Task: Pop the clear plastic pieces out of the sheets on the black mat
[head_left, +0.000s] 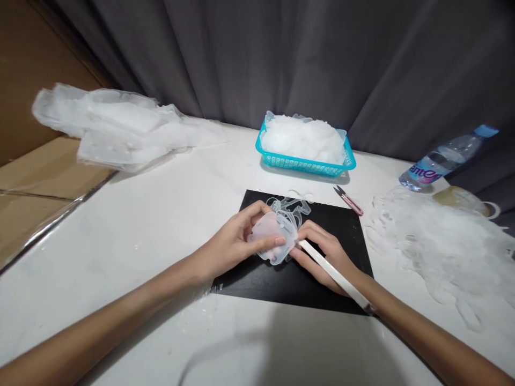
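Note:
My left hand (237,238) grips a translucent soft plastic piece (273,236) above a black mat (346,225) in the middle of the white table. My right hand (325,257) holds a long white flat stick tool (338,276), its tip touching the piece's right side. Thin clear trimmings (295,206) hang off the piece's far side onto the mat.
A teal basket (306,163) heaped with white pieces stands behind the mat. Small pink snips (349,200) lie to its right. A pile of clear trimmings (438,241) and a water bottle (446,158) lie at right. Crumpled plastic bags (116,126) and cardboard (44,177) lie at left.

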A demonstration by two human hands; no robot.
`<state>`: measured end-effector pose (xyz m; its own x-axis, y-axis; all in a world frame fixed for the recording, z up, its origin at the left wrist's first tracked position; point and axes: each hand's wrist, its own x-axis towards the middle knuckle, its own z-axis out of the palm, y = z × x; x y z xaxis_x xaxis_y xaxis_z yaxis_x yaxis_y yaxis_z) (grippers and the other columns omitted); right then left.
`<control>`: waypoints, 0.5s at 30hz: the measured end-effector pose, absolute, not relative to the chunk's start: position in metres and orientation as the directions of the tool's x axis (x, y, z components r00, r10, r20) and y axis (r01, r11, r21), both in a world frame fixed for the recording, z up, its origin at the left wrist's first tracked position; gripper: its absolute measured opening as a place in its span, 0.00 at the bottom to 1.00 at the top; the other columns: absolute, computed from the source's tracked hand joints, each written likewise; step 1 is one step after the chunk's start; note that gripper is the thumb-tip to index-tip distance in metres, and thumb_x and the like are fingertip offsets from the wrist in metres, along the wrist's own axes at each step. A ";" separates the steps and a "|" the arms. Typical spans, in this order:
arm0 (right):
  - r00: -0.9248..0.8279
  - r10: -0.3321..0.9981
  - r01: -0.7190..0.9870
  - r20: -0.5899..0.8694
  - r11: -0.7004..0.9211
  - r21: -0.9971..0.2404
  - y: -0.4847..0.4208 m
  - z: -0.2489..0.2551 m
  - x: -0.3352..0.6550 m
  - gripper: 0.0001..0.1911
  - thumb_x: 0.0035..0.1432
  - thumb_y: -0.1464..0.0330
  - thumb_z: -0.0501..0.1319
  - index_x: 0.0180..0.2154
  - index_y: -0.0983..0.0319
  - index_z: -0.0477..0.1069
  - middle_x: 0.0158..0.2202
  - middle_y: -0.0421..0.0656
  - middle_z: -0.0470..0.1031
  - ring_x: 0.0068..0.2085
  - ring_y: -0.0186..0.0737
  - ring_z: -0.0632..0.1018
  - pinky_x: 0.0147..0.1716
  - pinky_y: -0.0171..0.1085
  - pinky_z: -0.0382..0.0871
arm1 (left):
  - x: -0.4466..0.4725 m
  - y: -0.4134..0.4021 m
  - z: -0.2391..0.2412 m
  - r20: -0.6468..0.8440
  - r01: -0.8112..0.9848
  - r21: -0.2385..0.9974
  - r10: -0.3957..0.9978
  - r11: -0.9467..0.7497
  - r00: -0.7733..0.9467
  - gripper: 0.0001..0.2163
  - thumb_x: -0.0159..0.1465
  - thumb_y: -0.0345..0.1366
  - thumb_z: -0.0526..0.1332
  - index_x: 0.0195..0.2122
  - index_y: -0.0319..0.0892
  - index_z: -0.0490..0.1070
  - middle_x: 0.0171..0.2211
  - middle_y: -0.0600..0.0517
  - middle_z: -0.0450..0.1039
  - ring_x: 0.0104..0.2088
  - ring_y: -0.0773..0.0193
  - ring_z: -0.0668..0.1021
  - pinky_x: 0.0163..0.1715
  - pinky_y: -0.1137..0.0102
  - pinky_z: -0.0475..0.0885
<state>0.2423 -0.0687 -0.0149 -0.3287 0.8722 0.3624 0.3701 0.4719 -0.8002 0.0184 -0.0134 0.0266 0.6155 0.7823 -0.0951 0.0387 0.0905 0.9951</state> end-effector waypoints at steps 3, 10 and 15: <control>-0.322 0.879 0.328 0.351 0.452 -0.830 -0.069 -0.012 0.243 0.02 0.67 0.72 0.62 0.39 0.59 0.70 0.36 0.40 0.70 0.36 0.36 0.74 0.39 0.36 0.69 | 0.018 -0.014 0.024 -0.092 0.040 0.996 0.784 0.086 0.613 0.15 0.62 0.38 0.73 0.39 0.43 0.65 0.32 0.55 0.75 0.30 0.65 0.78 0.31 0.71 0.73; -0.331 0.895 0.269 0.300 0.394 -0.879 -0.069 -0.002 0.243 0.04 0.65 0.70 0.66 0.37 0.59 0.71 0.35 0.39 0.70 0.35 0.35 0.74 0.38 0.35 0.68 | 0.016 -0.014 0.021 -0.080 0.099 0.995 0.790 0.024 0.608 0.16 0.63 0.40 0.72 0.39 0.44 0.64 0.31 0.57 0.71 0.31 0.66 0.76 0.30 0.72 0.71; -0.331 0.904 0.300 0.270 0.372 -0.878 -0.068 -0.003 0.242 0.06 0.68 0.67 0.64 0.36 0.59 0.72 0.34 0.39 0.71 0.35 0.35 0.75 0.38 0.35 0.69 | 0.016 -0.015 0.025 -0.103 0.103 0.993 0.783 0.050 0.614 0.15 0.63 0.40 0.71 0.39 0.43 0.65 0.31 0.56 0.71 0.31 0.66 0.75 0.31 0.72 0.71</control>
